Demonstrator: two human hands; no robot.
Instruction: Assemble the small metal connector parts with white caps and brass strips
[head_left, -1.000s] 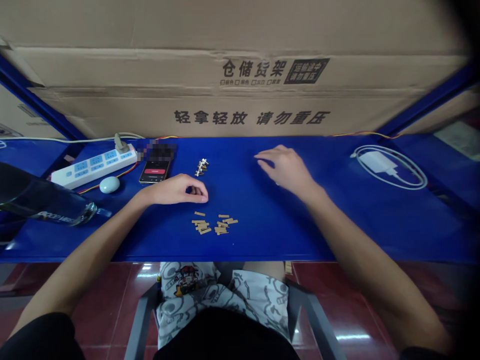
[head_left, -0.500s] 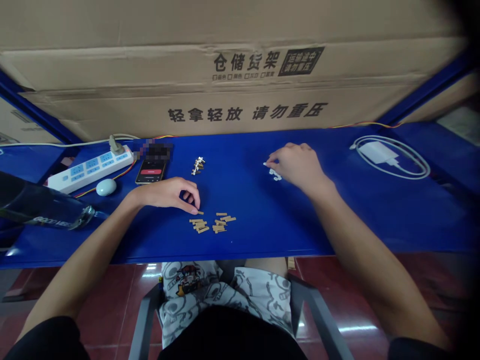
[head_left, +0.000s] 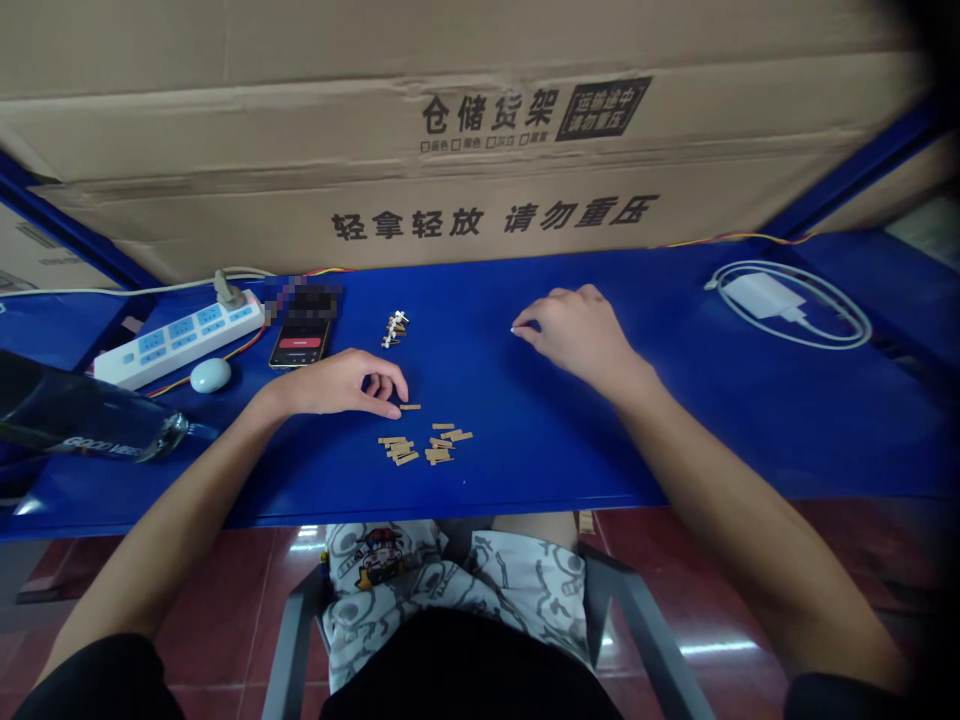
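My left hand [head_left: 352,383] is closed in a pinch on one end of a small tan wooden strip [head_left: 411,407], held above the blue table. My right hand [head_left: 581,332] pinches a tiny white piece [head_left: 514,330] that barely shows at its fingertips. Below my left hand lie two loose heaps of similar wooden strips, a left heap [head_left: 397,451] and a right heap [head_left: 442,446]. Beyond my left hand sits a small cluster of wooden strips with white pieces [head_left: 395,328]. The other loose white pieces are hidden behind my right hand.
At the left are a power strip [head_left: 180,340], a pale oval object [head_left: 211,375], a phone [head_left: 300,340] and a dark bottle [head_left: 82,410]. A white charger with coiled cable [head_left: 765,298] lies at the right. A large cardboard box [head_left: 480,170] stands behind the blue table [head_left: 540,450].
My right hand has moved left with the white piece, off the spot where the loose white pieces showed. My left hand has risen slightly, lifting the wooden strip away from the heaps.
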